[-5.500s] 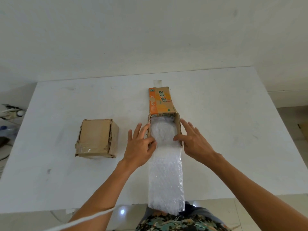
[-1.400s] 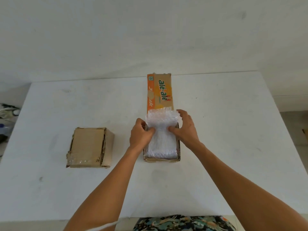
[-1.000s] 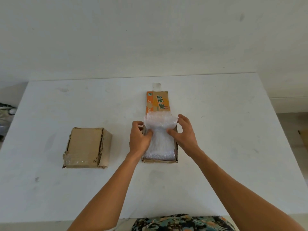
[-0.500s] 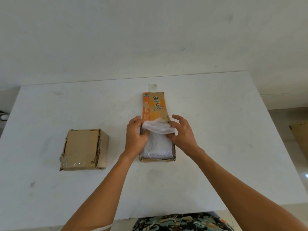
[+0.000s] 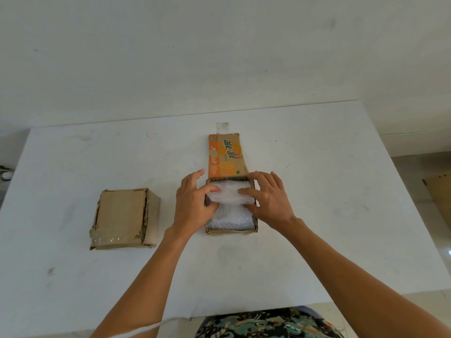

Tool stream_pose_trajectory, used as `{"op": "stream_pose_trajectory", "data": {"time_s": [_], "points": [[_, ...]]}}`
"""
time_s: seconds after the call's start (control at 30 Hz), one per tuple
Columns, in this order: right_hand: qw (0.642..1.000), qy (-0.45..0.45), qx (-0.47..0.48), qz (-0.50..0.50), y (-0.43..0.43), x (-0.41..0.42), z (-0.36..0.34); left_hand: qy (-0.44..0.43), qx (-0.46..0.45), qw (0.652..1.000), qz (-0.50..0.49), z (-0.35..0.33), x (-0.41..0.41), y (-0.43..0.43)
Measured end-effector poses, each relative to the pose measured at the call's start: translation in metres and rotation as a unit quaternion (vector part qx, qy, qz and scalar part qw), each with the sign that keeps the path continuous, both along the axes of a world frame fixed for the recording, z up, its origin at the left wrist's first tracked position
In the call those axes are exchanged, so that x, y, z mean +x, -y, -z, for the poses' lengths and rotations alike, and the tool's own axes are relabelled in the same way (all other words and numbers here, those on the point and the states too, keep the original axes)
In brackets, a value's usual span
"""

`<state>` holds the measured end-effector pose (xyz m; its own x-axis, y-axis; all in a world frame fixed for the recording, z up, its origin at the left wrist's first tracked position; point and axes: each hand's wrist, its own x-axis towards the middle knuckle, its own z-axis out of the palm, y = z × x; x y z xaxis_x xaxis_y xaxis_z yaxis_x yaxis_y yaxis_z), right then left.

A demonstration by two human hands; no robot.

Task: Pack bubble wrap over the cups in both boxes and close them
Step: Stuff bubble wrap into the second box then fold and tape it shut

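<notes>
White table [image 5: 317, 228], wide and mostly bare: open surface to the right of the open box, in front of it toward the near edge, and behind it up to the wall. Open cardboard box [image 5: 231, 231] near the table's middle, orange printed lid flap [image 5: 225, 157] laid back away from the body, a strip of clear tape [image 5: 222, 125] at its far end. Filled to the rim with bubble wrap [image 5: 229, 217], far end folded into a thick wad [image 5: 229, 195]; cups hidden underneath. Left hand [image 5: 192, 203] against the box's left wall, thumb pressing on the wad, fingers loosely spread, not closed around anything. Right hand [image 5: 268, 198] over the right wall, fingers flat and slightly apart, index on the wad. Second cardboard box [image 5: 123, 217] well apart to the left, closed, taped along its near edge.
</notes>
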<state>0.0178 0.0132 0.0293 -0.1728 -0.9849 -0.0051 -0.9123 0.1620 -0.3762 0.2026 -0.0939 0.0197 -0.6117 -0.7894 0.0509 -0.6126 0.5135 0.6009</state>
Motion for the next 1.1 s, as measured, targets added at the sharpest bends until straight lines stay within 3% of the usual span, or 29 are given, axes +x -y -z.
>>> {"op": "stream_pose_trajectory", "data": {"time_s": [0.2,0.33,0.47,0.6,0.7,0.8,0.93,1.1], "points": [[1.000,-0.005,0.002,0.006,-0.001,-0.003,0.001,0.056,0.068,0.996,0.000,-0.003,0.001,0.007],[0.996,0.032,-0.010,0.086,0.011,0.003,0.000,0.054,0.166,0.983,-0.060,-0.005,-0.003,0.011],[0.987,0.067,0.055,0.137,0.026,0.004,-0.004,0.006,0.221,0.968,-0.116,-0.005,-0.014,0.012],[0.984,0.064,0.087,0.141,0.032,0.005,-0.004,-0.045,0.175,0.971,-0.158,-0.007,-0.020,0.002],[0.983,0.069,0.090,0.146,0.033,0.006,-0.006,-0.030,0.145,0.974,-0.171,-0.005,-0.022,0.003],[0.987,0.037,0.052,0.146,0.028,0.012,-0.004,-0.008,0.136,0.973,-0.184,-0.005,-0.029,0.006],[0.992,-0.029,-0.050,0.110,0.013,0.022,0.000,-0.040,0.148,0.965,-0.212,-0.006,-0.035,0.006],[0.993,-0.074,-0.069,0.067,0.008,0.013,0.005,-0.041,0.095,0.973,-0.207,-0.001,-0.033,0.000]]}}
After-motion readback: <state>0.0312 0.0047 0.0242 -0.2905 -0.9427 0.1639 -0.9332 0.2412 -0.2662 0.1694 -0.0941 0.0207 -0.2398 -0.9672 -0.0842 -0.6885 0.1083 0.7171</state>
